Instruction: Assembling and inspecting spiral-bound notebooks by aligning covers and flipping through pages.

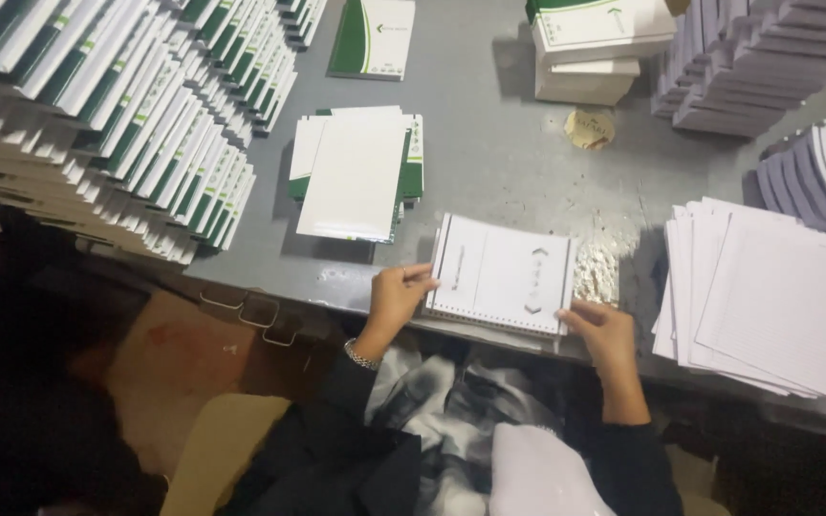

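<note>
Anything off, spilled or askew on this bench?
Yes. A patch of white paper chads lies loose on the grey table, right of the white punched pad that the left hand and right hand hold. A crumpled tan paper scrap sits farther back.

Grey worktable [489, 162] w/ scuffed top, dim light, dark floor [11, 420] below, cardboard [184, 373] underneath

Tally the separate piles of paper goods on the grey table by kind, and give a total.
Green-and-white cover piles: 4 (fanned rows, one cover, middle pile, top stack)
Purple-edged book piles: 2
Punched lined-sheet piles: 1
Punched pads held by both hands: 1
Total: 8
</note>
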